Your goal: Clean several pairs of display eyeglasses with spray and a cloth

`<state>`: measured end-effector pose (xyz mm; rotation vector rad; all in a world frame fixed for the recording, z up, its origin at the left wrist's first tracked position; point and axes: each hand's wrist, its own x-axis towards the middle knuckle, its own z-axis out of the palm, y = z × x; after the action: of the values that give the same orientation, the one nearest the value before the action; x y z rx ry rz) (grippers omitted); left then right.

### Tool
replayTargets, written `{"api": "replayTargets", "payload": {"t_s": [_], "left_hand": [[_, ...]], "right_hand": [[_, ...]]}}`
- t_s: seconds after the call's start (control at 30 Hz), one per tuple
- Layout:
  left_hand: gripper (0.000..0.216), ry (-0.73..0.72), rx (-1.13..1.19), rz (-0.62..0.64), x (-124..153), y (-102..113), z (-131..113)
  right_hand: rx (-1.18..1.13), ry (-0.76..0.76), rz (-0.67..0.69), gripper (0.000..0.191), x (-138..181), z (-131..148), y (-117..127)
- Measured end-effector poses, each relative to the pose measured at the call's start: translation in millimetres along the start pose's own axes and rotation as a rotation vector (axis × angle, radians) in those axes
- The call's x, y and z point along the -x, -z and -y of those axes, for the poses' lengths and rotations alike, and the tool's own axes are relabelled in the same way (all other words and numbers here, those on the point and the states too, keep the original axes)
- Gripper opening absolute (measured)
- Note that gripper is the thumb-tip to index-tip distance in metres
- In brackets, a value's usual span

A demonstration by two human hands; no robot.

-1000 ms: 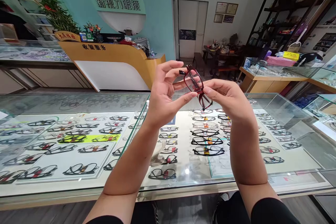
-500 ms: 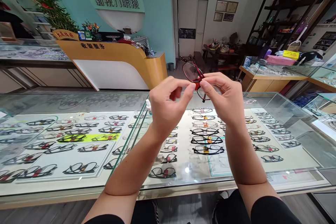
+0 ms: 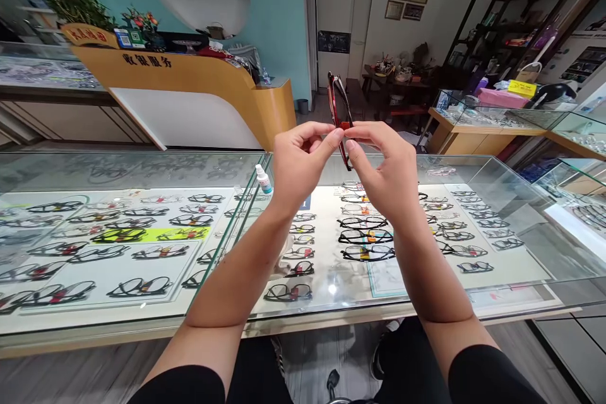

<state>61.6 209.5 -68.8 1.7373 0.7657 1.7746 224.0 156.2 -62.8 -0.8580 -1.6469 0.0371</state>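
Note:
A pair of dark red glasses (image 3: 337,101) stands edge-on above my fingertips, raised over a glass display counter (image 3: 142,167). My left hand (image 3: 296,167) pinches the frame near its middle with thumb and forefinger, the other fingers curled. My right hand (image 3: 386,170) pinches the same spot from the other side, fingertips nearly meeting those of the left. Both forearms reach up from the bottom of the view.
Under the counter glass lie several rows of spectacle frames (image 3: 364,237) on trays. A small white dropper bottle (image 3: 263,178) stands on the glass left of my left hand. Behind are an orange reception desk (image 3: 189,82), another glass case (image 3: 492,117) at right and dark shelving.
The glasses turned from showing a lens face to standing edge-on. My left hand shifted from an open hold on the frame to a pinch. The view tilted downward a little.

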Motion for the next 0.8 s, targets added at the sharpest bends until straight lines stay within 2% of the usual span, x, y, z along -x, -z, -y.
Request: {"api": "replayTargets", "payload": {"t_s": [0.17,0.33,0.47,0.67,0.73,0.8], "left_hand": [[0.035,0.027,0.013,0.131,-0.9,-8.9,8.2],[0.029,0.100,-0.020,0.334,3.3,-20.3,19.7],[0.030,0.145,-0.065,0.395,7.8,-28.7,30.4],[0.027,0.148,-0.273,0.418,11.9,-33.5,48.1],[0.024,0.119,-0.383,0.441,11.8,-33.0,54.2],[0.022,0.076,-0.513,0.516,9.2,-33.8,61.3]], "right_hand": [[-0.312,-0.232,-0.078,0.036,10.4,-32.0,6.8],[-0.544,-0.472,-0.040,0.044,29.8,-65.5,14.8],[-0.545,-0.573,-0.044,0.042,40.7,-82.4,16.7],[-0.512,-0.575,-0.006,0.051,51.7,-109.3,10.7],[-0.388,-0.545,-0.121,0.051,54.7,-120.0,10.4],[-0.198,-0.532,-0.332,0.060,57.1,-130.4,12.2]]}}
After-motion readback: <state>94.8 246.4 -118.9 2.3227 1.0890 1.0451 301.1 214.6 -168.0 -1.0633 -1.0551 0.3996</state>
